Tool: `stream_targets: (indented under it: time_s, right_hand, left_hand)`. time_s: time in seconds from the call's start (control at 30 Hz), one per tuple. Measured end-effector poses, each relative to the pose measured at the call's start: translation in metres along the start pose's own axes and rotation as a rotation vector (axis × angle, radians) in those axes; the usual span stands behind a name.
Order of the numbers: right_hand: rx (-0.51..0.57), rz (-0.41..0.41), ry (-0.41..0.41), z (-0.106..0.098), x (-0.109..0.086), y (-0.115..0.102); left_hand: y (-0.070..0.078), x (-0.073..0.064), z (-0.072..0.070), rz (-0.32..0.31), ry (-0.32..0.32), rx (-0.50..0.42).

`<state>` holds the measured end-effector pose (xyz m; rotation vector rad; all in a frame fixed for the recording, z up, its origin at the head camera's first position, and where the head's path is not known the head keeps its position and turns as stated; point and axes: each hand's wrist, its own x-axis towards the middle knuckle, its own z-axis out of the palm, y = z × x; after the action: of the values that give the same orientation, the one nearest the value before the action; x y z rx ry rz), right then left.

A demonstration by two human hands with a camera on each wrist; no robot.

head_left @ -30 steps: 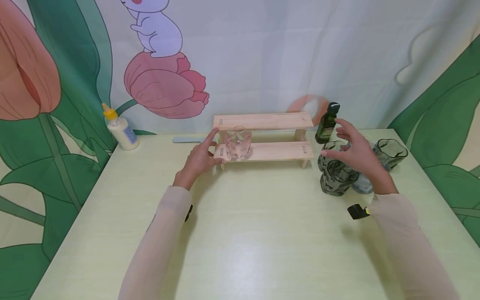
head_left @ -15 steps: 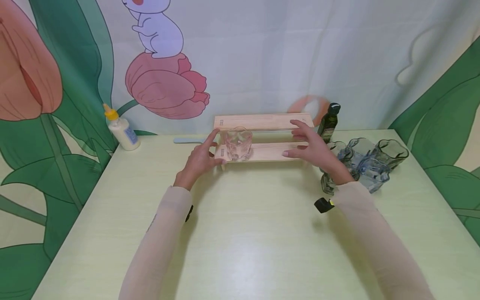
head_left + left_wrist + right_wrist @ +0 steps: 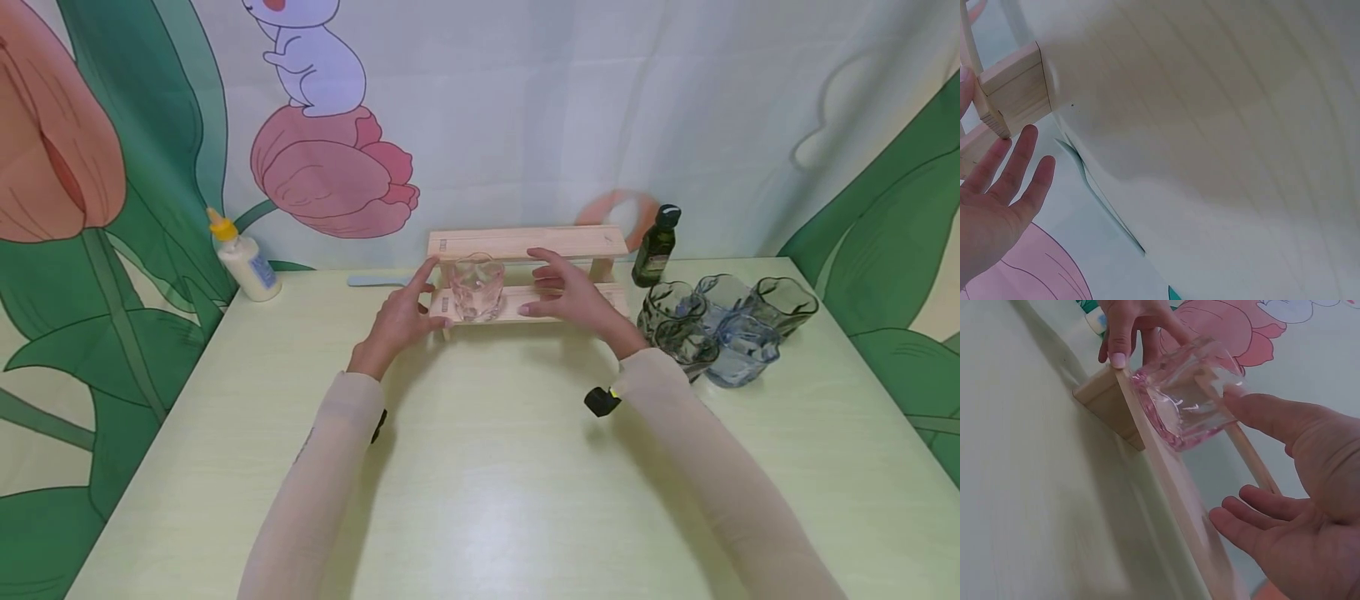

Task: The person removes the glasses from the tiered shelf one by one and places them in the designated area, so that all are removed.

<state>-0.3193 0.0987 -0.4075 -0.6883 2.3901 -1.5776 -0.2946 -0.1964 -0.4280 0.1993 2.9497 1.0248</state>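
A faceted pinkish clear glass (image 3: pixel 477 292) stands upright on the lower step of a small two-tier wooden rack (image 3: pixel 555 308), near its left end. My left hand (image 3: pixel 397 321) holds the rack's left end, thumb on the lower step's front corner and fingers toward the back; in the left wrist view the wooden plank (image 3: pixel 991 112) lies between thumb and fingers. My right hand (image 3: pixel 577 300) is in front of the rack, right of the glass, fingers spread and nothing in its grasp. In the right wrist view its thumb overlaps the glass (image 3: pixel 1188 394).
Several grey and blue glasses (image 3: pixel 742 350) stand grouped on the right, with a dark green bottle (image 3: pixel 655 248) behind them. A white glue bottle (image 3: pixel 251 267) with a yellow cap is at the back left. A light blue flat stick (image 3: pixel 375 281) lies left of the rack.
My right hand has moved left from over the grouped glasses to the front of the rack, near the pinkish glass. My left hand has stayed at the rack's left end.
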Motion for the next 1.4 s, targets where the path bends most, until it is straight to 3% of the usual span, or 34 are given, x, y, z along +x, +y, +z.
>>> stream_targets:
  time_s: [0.27, 0.8, 1.4]
  right_hand:
    - [0.023, -0.045, -0.011, 0.019, 0.015, -0.007]
    - [-0.012, -0.041, -0.006, 0.048, 0.037, -0.015]
    - [-0.074, -0.056, 0.01, 0.059, 0.047, -0.012]
  left_hand:
    - [0.001, 0.0, 0.0, -0.009, -0.001, -0.003]
    - [-0.001, 0.0, 0.0, -0.003, -0.003, -0.005]
    - [-0.001, 0.0, 0.0, -0.007, -0.002, 0.004]
